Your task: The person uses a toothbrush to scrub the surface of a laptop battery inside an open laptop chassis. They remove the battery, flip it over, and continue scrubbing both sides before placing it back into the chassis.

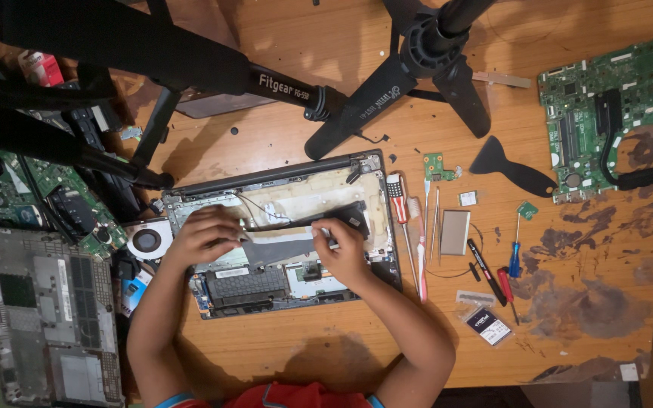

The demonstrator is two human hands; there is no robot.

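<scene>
- Left hand [204, 234]: grip pinching grey ribbon cable [281, 245], inside opened laptop base [281, 227].
- Right hand [341, 249]: grip grasping the cable's other end.
- Step judged: seating cable; next calls for steady alignment.
- Screwdriver [398, 200]: on counter [326, 340], just right of the right grip.

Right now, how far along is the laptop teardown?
Done: green motherboard, fan and grey bottom cover lie out on the table. In hand: left hand and right hand hold a flat grey ribbon inside the open chassis. Left: parts remain inside.

Opened laptop chassis [281, 234]: one
Green mainboards [614, 98]: two
Screwdrivers [400, 208]: three
Cooling fans [147, 240]: one
Tripods [425, 53]: one
</scene>
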